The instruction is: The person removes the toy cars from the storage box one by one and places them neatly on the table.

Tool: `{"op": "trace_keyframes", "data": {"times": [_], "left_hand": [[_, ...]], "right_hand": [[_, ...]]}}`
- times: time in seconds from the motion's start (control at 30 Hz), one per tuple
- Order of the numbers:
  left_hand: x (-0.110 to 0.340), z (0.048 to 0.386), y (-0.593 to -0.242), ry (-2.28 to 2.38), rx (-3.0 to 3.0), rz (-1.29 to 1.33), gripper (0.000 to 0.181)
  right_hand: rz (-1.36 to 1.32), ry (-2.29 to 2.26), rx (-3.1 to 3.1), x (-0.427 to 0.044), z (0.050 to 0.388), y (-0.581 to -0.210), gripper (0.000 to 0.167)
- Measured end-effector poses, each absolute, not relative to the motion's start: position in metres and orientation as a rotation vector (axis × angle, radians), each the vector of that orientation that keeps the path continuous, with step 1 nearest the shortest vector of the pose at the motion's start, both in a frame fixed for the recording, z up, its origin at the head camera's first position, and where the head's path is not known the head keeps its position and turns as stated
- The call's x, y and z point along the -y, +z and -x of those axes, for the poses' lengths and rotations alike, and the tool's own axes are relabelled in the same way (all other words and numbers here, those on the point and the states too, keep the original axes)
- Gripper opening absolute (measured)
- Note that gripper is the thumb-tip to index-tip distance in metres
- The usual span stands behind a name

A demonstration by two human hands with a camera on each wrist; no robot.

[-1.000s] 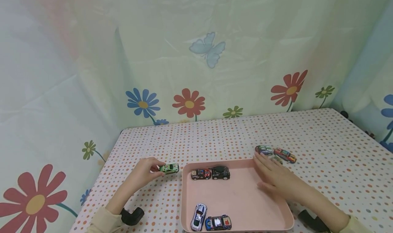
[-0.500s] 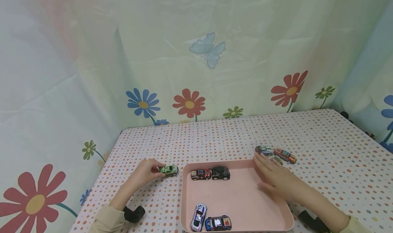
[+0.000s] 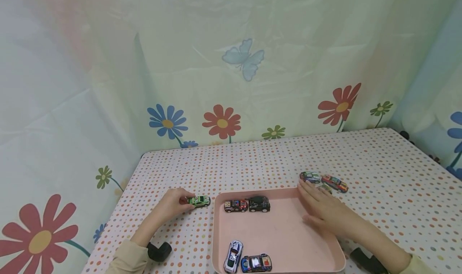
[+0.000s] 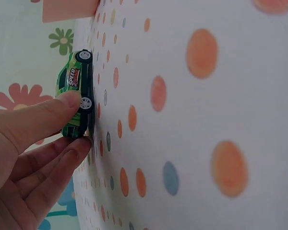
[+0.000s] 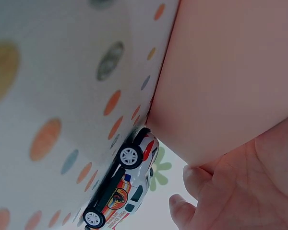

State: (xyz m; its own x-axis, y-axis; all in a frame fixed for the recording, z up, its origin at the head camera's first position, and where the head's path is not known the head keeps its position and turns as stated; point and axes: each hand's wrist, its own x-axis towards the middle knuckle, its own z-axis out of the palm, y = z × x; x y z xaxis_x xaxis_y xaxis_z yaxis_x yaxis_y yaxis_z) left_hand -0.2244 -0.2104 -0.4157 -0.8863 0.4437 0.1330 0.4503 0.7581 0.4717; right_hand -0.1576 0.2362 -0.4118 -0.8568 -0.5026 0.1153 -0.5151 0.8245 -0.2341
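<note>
A green toy car point(image 3: 199, 201) is on the dotted table, just left of the pink tray point(image 3: 215, 242). My left hand point(image 3: 171, 205) pinches its rear end between thumb and fingers; in the left wrist view the wheels of the green car point(image 4: 76, 79) are at the tabletop. My right hand point(image 3: 326, 213) rests on the tray's right rim with its fingers fairly straight. Just beyond those fingertips are a green-and-white toy car point(image 3: 309, 177), a red-and-yellow one point(image 3: 335, 183) and a partly hidden one point(image 3: 325, 188). The right wrist view shows a white-and-red toy car point(image 5: 127, 184) outside the tray wall.
Along the tray's far side stand a red-and-black toy car point(image 3: 236, 205) and a black one point(image 3: 259, 203). A white toy car point(image 3: 233, 256) and a blue one point(image 3: 256, 262) lie at its near left. Behind the table point(image 3: 231, 165) hangs a flowered curtain point(image 3: 274, 65).
My left hand has lowered the green car slightly down to the table, still pinching it. My right hand and the tray have kept their places.
</note>
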Motion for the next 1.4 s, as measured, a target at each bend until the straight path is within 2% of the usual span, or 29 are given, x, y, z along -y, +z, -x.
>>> {"op": "trace_keyframes", "data": {"times": [0.3, 0.57, 0.9, 1.2, 1.4], "left_hand": [[0.209, 0.225, -0.414, -0.704, 2.973, 0.748, 0.034], [0.196, 0.216, -0.398, -0.66, 2.939, 0.717, 0.047], [0.144, 0.197, -0.371, -0.719, 2.719, 0.989, 0.052], [0.113, 0.195, -0.384, -0.606, 2.787, 1.144, 0.042], [0.108, 0.201, -0.396, -0.448, 2.832, 1.152, 0.044]], "right_hand": [[-0.825, 0.413, 2.951, -0.236, 0.158, -0.412, 0.075], [-0.826, 0.379, 2.944, -0.237, 0.158, -0.414, 0.076], [-0.817, 0.382, 2.941, -0.236, 0.156, -0.412, 0.077], [-0.827, 0.387, 2.925, -0.235, 0.155, -0.412, 0.076], [-0.815, 0.391, 2.932, -0.235, 0.155, -0.412, 0.077]]}}
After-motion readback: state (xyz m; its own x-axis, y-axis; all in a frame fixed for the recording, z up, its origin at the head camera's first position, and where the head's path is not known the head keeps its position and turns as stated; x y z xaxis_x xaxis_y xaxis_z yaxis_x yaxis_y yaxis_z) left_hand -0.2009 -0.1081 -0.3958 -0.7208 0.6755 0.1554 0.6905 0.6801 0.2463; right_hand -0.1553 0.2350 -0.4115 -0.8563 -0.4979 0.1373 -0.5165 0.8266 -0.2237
